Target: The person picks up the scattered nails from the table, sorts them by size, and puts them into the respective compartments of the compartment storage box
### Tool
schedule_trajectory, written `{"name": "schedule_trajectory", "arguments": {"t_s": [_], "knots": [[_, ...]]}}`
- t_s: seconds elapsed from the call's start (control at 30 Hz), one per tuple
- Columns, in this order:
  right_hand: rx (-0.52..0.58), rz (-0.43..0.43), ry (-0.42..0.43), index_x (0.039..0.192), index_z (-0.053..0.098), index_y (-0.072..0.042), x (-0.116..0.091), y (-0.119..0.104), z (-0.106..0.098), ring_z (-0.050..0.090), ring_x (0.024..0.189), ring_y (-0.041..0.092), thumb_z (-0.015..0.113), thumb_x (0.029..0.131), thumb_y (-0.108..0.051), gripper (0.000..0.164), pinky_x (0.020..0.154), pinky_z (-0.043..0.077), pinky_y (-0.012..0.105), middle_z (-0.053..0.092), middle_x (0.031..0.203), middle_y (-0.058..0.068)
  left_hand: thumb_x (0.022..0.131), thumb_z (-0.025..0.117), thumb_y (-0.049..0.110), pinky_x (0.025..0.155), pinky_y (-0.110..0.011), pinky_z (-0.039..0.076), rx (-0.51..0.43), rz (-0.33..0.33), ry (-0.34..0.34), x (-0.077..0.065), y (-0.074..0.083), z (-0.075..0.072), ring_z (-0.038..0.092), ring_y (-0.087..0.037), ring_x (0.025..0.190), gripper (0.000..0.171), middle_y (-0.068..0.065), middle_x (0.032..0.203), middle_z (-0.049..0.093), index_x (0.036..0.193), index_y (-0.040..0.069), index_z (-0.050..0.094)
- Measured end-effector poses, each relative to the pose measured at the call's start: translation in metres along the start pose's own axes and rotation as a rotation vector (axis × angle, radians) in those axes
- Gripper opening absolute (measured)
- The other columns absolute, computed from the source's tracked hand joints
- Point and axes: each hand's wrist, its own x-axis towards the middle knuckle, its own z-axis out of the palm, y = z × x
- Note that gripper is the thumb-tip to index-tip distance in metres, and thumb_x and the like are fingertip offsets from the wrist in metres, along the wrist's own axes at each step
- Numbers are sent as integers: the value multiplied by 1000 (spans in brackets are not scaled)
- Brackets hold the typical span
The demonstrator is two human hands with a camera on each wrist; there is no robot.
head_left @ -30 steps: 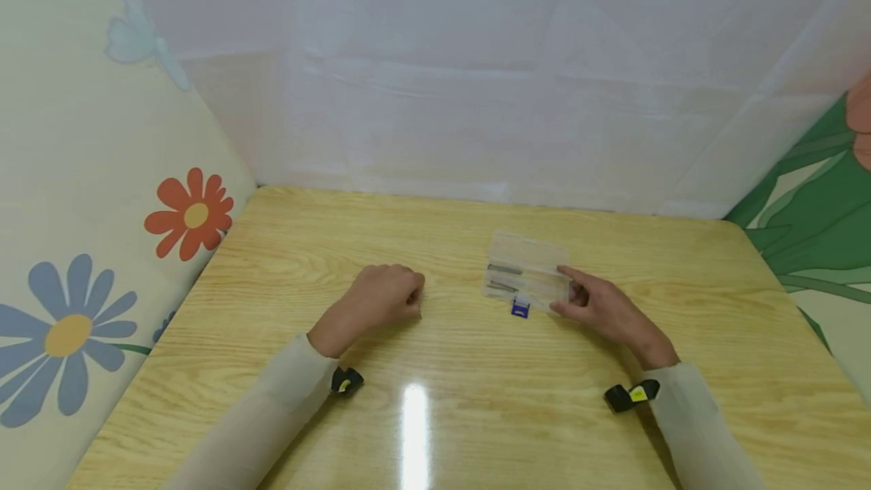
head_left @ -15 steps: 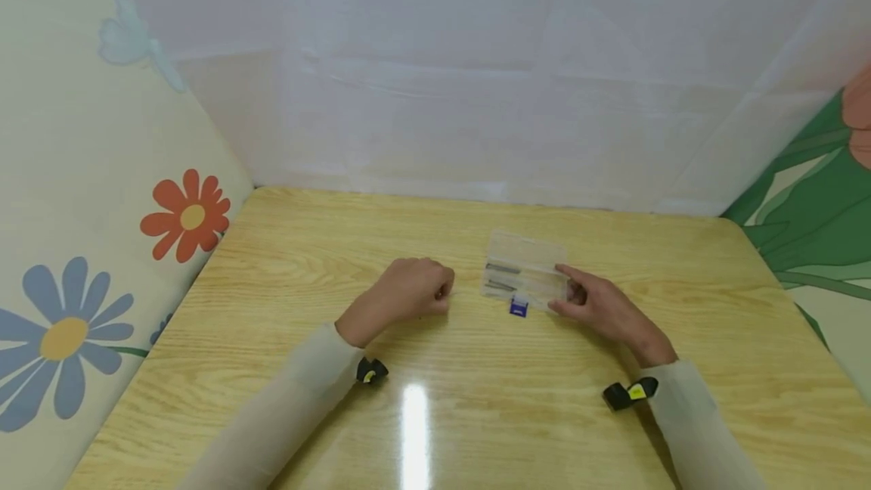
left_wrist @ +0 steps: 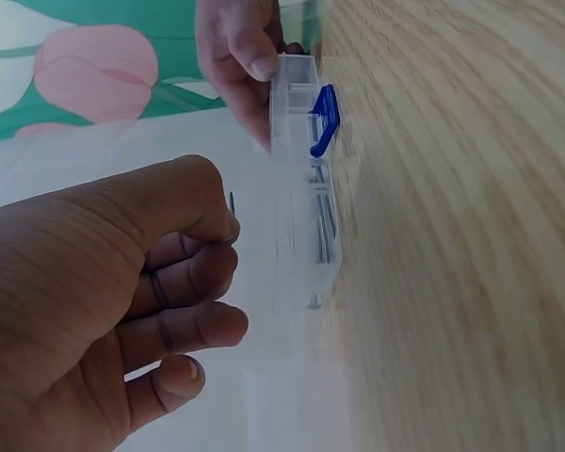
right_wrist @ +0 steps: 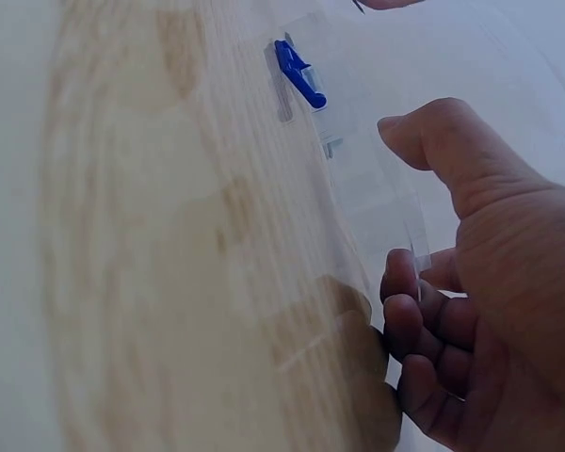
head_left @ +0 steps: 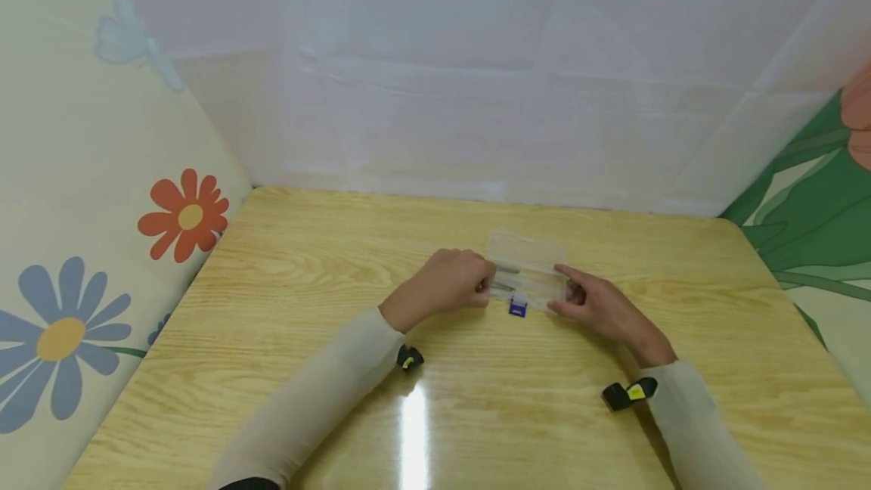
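Note:
A clear plastic compartment box (head_left: 527, 252) lies on the table with its lid laid back and a blue latch (head_left: 518, 307) at its front. Thin grey nails (left_wrist: 325, 226) lie in its left part. My left hand (head_left: 452, 280) is at the box's left end, overlapping its edge in the head view. Between thumb and index finger it pinches a thin, dark, pointed nail (left_wrist: 232, 201), mostly hidden by the fingers. My right hand (head_left: 602, 310) holds the box's right end, thumb at the front edge and index finger at the back.
The wood-grain table (head_left: 327, 233) extends around the box on all sides. A white sheet (head_left: 422, 97) hangs behind it, and flower-printed panels (head_left: 61, 172) stand left and right. Light glares off the table (head_left: 413, 437) in front.
My left hand has moved right across the table to the box's left end, still pinching the nail. The right hand and the box have stayed put.

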Motion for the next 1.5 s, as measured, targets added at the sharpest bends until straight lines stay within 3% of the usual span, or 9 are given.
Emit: {"name": "schedule_trajectory", "arguments": {"t_s": [0.33, 0.6, 1.17, 1.4, 1.5], "knots": [[-2, -1, 15, 151, 42, 7, 0, 1, 0, 53, 78, 18, 74, 96, -25, 71, 71, 46, 33, 58, 95, 4, 87, 67, 11, 53, -23, 38, 30, 48, -10, 27, 9, 7, 47, -7, 63, 18, 9, 73, 54, 76, 20, 56], [15, -23, 14, 151, 42, 8, -1, 2, 1, 53, 78, 18, 74, 97, -24, 70, 69, 46, 32, 59, 96, 5, 89, 68, 14, 54, -24, 42, 62, 74, -29, 41, 16, 7, 51, -8, 65, 13, 8, 76, 57, 81, 20, 60], [18, -41, 7, 151, 42, 6, -1, 1, 0, 53, 78, 17, 73, 98, -26, 70, 72, 47, 32, 59, 96, 4, 86, 65, 10, 54, -24, 39, 62, 103, -50, 58, 28, 7, 47, -7, 62, 13, 8, 76, 57, 81, 19, 59], [28, -40, 3, 152, 42, 5, -1, 2, -1, 53, 77, 17, 72, 98, -27, 70, 70, 47, 31, 59, 95, 3, 94, 65, 17, 57, -24, 44, 78, 77, -88, 62, 31, 8, 53, -9, 70, 2, 8, 87, 61, 95, 18, 67], [29, -41, 2, 152, 41, 5, 0, 2, -1, 53, 76, 17, 72, 98, -27, 70, 70, 47, 31, 59, 94, 3, 97, 65, 21, 58, -25, 46, 92, 71, -92, 61, 31, 9, 55, -9, 73, 6, 7, 92, 63, 101, 18, 69]]}}
